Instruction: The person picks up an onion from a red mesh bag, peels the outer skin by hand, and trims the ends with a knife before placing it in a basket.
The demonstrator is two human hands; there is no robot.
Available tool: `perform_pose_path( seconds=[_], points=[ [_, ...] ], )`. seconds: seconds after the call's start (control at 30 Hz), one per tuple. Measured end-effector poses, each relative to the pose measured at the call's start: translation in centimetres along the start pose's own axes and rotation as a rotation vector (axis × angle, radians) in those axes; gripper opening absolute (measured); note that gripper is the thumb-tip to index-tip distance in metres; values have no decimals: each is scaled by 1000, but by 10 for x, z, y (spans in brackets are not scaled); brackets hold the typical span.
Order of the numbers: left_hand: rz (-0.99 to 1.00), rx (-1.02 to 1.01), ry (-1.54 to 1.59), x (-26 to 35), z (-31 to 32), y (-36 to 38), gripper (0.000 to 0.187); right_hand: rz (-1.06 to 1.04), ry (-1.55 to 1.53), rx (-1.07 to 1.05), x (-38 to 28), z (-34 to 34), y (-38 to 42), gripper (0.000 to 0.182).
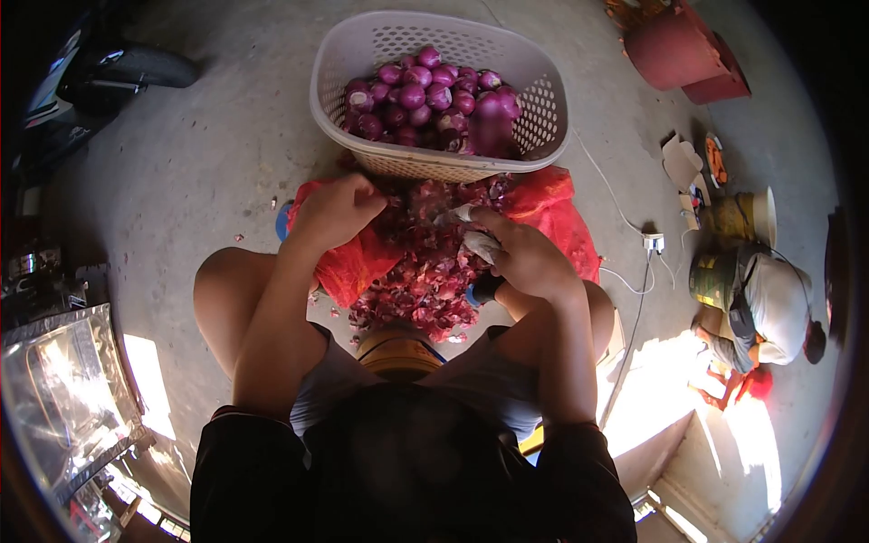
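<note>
- The left hand (340,213) has its fingers bent in, over the red net (554,213); I can't tell how tight it is or if it holds a thing.
- The right hand (528,258) has pale bits at its fingers; I can't tell if it grips them.
- Both arms reach forward, elbows bent.
- Onions (414,97) sit in the basket (441,166), past both hands.
- Skins (421,294) lie below.

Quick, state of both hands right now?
Left hand: curled closed, any contents hidden.
Right hand: pale material at its fingers; open or closed, I can't tell.
</note>
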State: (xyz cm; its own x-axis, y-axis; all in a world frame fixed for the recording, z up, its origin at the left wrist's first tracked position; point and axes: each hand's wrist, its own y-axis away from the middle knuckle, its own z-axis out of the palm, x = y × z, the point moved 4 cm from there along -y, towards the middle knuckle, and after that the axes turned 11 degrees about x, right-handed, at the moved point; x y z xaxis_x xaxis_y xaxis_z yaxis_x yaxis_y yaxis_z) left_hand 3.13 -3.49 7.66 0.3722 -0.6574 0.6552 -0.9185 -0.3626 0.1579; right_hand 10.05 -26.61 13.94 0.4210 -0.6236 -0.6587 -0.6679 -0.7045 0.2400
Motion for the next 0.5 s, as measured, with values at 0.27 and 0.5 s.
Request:
perform_pose_path(
  seconds=[0.27, 0.5],
  points=[
    [-166, -714, -612, -114, 60, 1, 24, -136, 88, 250, 13, 1, 3, 45],
    [4, -144, -517, -197, 126, 7, 25, 71, -17, 82, 6, 3, 1, 40]
  ],
)
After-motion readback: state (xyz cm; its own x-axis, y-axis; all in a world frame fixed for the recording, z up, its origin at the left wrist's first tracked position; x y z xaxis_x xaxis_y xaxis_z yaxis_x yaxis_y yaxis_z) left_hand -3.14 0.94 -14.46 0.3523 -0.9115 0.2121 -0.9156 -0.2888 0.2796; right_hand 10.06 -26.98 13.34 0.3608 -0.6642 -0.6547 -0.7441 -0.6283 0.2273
